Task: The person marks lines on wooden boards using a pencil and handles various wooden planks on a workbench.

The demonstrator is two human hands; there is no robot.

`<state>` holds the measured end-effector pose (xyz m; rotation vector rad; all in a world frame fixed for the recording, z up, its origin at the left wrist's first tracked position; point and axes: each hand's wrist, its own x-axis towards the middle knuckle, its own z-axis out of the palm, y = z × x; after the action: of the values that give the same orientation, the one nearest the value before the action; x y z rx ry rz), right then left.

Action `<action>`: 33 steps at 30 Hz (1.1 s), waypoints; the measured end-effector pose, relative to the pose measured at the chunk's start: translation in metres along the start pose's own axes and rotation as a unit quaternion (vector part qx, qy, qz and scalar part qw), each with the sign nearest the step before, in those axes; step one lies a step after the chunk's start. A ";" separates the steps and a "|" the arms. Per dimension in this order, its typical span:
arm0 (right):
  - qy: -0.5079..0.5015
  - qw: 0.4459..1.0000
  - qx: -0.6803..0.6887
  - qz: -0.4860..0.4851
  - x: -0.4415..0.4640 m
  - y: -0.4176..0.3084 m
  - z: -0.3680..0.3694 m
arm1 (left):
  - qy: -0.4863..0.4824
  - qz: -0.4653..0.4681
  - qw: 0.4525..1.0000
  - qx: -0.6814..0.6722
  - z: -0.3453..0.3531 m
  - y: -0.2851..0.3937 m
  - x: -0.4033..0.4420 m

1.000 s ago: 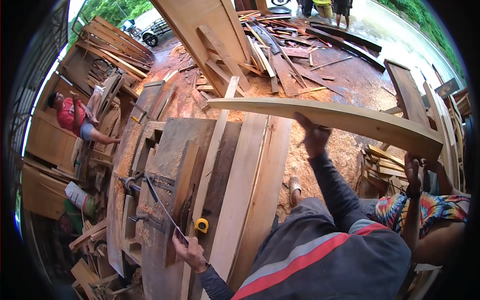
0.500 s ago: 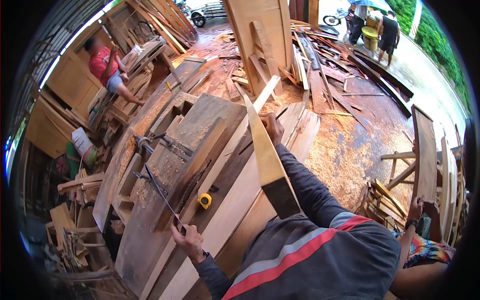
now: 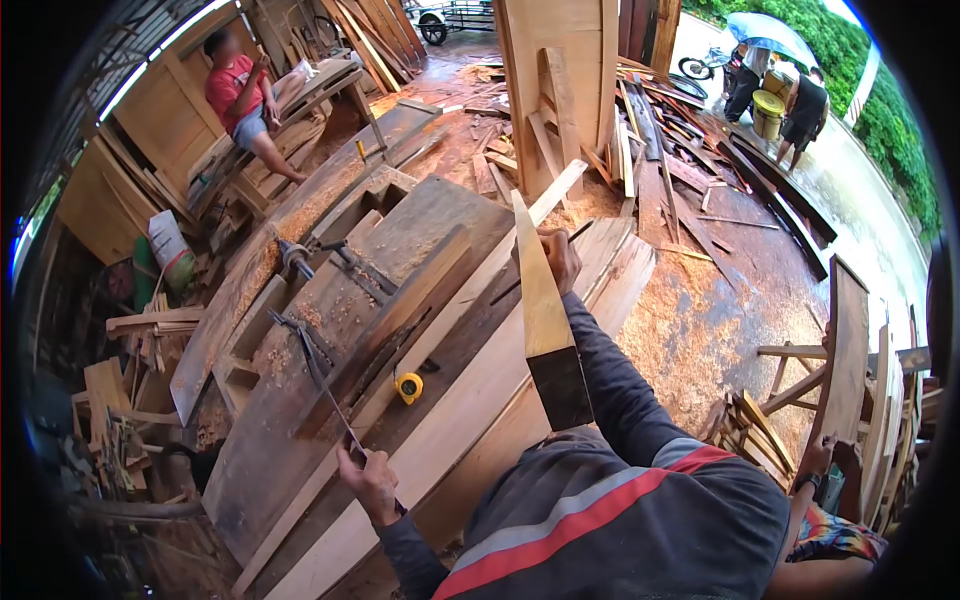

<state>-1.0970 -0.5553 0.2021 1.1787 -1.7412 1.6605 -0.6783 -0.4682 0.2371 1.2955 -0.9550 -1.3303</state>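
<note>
My right hand is closed around the far part of a long pale wooden beam, whose dark near end points back at my chest. The beam hides part of my fingers. A thin dark stick runs past the same hand and shows on both sides of the beam. At lower left, my left hand grips the near end of a thin straight metal tool, its exact kind unclear. Between the hands, a yellow tape measure sits on long boards across the workbench.
A clamp-like metal fitting and wood shavings lie on the bench. Scrap planks cover the floor beyond. At right, another person's hand touches an upright board. A seated person is at upper left.
The view has shifted slightly. The beam now appears turned, with more of its dark end showing. At far right, a standing person has bent over beside the yellow container. Both my hands keep their grips.
</note>
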 end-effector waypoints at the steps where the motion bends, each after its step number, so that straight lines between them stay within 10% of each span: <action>1: 0.001 1.000 0.000 -0.001 -0.001 0.000 0.000 | -0.001 -0.003 1.000 -0.001 0.002 0.000 -0.001; 33: -0.053 0.998 -0.002 -0.030 0.007 -0.024 -0.021 | -0.033 0.000 0.999 0.013 0.008 -0.008 -0.003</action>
<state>-1.0857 -0.5349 0.2251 1.3264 -1.7533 1.5859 -0.6872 -0.4641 0.2308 1.2778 -1.0196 -1.3727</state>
